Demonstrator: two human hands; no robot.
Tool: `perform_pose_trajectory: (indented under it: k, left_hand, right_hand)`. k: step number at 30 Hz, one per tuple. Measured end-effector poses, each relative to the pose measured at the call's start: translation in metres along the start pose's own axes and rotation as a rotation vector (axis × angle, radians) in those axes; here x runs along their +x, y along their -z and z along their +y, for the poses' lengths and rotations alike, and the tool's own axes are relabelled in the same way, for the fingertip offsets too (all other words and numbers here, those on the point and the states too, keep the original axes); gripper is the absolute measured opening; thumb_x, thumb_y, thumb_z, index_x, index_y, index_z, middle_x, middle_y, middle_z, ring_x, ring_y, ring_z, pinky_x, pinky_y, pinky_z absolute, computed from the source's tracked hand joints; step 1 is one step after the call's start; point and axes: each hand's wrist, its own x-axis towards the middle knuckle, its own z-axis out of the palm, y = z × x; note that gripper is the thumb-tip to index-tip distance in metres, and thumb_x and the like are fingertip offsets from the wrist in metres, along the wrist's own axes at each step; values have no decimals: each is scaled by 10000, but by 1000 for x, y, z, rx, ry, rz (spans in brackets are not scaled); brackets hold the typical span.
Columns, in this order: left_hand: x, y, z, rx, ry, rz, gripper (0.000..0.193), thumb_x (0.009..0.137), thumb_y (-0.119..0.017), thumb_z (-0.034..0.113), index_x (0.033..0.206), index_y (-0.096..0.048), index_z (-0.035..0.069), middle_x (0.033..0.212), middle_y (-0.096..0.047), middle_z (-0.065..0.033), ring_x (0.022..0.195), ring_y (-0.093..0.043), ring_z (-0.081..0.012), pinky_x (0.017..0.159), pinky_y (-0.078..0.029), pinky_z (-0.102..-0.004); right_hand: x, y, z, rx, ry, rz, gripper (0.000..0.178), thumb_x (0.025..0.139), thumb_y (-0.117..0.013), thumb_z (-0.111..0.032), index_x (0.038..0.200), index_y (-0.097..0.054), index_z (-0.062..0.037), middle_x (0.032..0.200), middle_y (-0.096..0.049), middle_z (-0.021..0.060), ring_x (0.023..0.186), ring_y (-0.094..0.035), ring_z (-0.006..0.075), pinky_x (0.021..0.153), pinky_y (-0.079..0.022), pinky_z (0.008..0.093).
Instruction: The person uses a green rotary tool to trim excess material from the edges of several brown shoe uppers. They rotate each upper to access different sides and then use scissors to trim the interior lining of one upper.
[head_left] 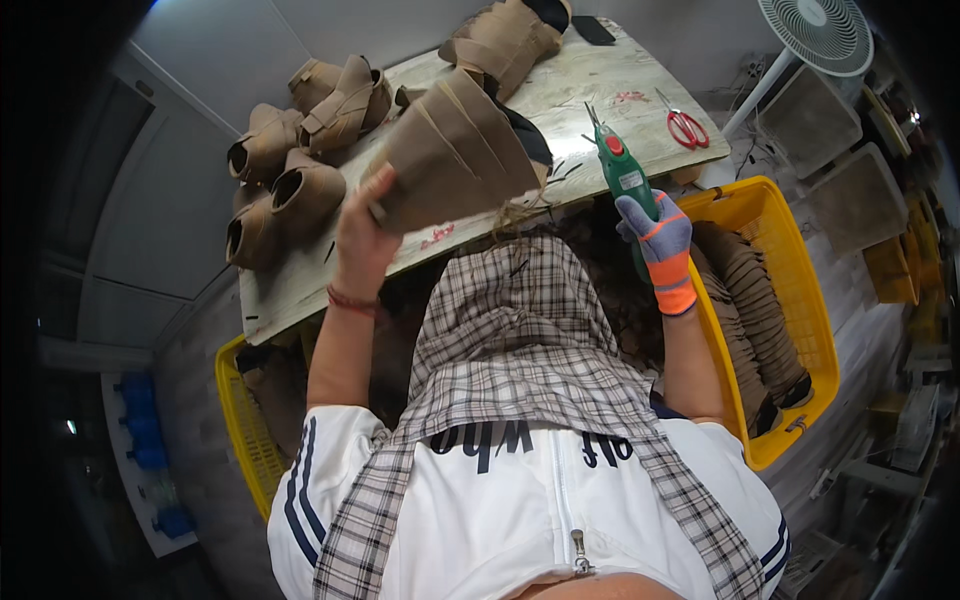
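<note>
My bare left hand [362,240], a red band at its wrist, grips the near left edge of a brown fabric piece [455,160] with layered straps and a black part at its far right end. The piece is raised over the near edge of the table [570,95]. In a grey and orange glove, my right hand [665,245] is closed round a green handheld tool [624,170]. A red button sits on the tool, and its thin metal prongs point up and away, apart from the fabric.
Several rolled brown pieces [308,195] crowd the table's left; another bundle [505,45] lies at the back beside a dark flat object [593,30]. Red-handled scissors [686,125] lie at right. Yellow baskets [815,300] [235,400] flank me, holding brown pieces. A fan [818,35] stands back right.
</note>
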Motion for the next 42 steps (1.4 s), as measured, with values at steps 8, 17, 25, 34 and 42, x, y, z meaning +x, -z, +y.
perform_pose_trajectory:
  k: [8,17,25,34,42]
  left_hand:
    - [10,58,20,-634,274,-31,338,997,-430,112,1275,-501,-65,1317,-535,-246,1236,-513,-359,1084,-383,-497]
    - [12,69,13,-680,328,26,336,1003,-432,129,1262,-518,-68,1296,-549,-252,1222,-524,-357,1073,-399,-489]
    - [15,70,8,-674,338,49,347,1013,-413,140,1275,-497,-71,1307,-533,-264,1221,-521,-366,1066,-407,-493]
    - [13,66,12,-618,317,9,340,1012,-420,148,1258,-513,-66,1289,-550,-257,1202,-538,-354,1061,-412,-487]
    - [5,16,33,49,-165,229,387,890,-677,130,1221,-562,-36,1218,-628,-141,1114,-603,-269,987,-487,-394]
  right_hand:
    - [-20,16,35,-630,537,97,493,655,-865,-385,973,-687,-53,777,-691,115,659,-662,253,600,-521,328]
    - [-15,14,27,-691,669,32,500,631,-875,-342,991,-696,-45,783,-685,128,675,-658,283,613,-524,337]
    - [-16,8,28,-656,693,-23,498,628,-879,-304,1010,-698,-40,814,-688,137,693,-658,285,631,-526,336]
    - [-21,-19,12,-501,722,-30,487,595,-886,-331,963,-707,-67,773,-680,115,653,-635,297,598,-519,348]
    - [-37,-39,27,-255,574,3,537,614,-902,-271,1015,-663,-5,826,-693,117,682,-660,208,644,-538,299]
